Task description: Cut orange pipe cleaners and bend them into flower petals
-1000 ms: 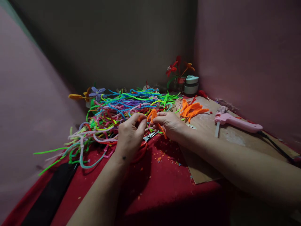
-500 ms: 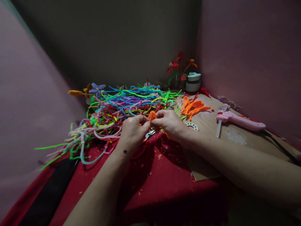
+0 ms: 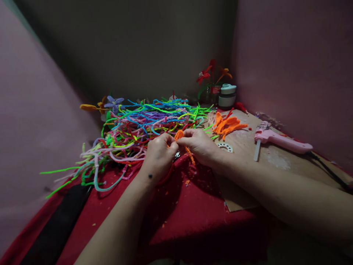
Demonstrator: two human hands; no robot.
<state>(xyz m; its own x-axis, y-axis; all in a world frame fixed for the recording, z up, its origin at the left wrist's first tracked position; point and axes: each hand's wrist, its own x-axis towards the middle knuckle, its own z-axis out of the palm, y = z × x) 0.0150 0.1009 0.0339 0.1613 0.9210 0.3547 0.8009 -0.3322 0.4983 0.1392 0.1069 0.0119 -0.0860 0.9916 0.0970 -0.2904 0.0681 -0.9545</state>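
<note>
Between my two hands is an orange pipe cleaner (image 3: 179, 134), bent into a small loop at the top, with a tail hanging below toward the red cloth. My left hand (image 3: 160, 151) pinches it from the left, fingers closed. From the other side my right hand (image 3: 199, 145) grips it between thumb and fingers. The fingertips nearly meet and hide the part they hold. Just under them shows a bit of the metal head of pliers or cutters (image 3: 177, 156), mostly covered by my left hand.
A heap of coloured pipe cleaners (image 3: 143, 125) lies behind my hands. Orange looped pieces (image 3: 227, 125), a white ring with holes (image 3: 225, 147) and a pink glue gun (image 3: 284, 141) rest on the brown board (image 3: 248, 147). Pipe-cleaner flowers (image 3: 204, 75) and a lidded jar (image 3: 227, 96) stand behind.
My left hand has shifted slightly right, closer to my right hand, covering more of the metal tool. The orange tail now shows more clearly below my right fingers.
</note>
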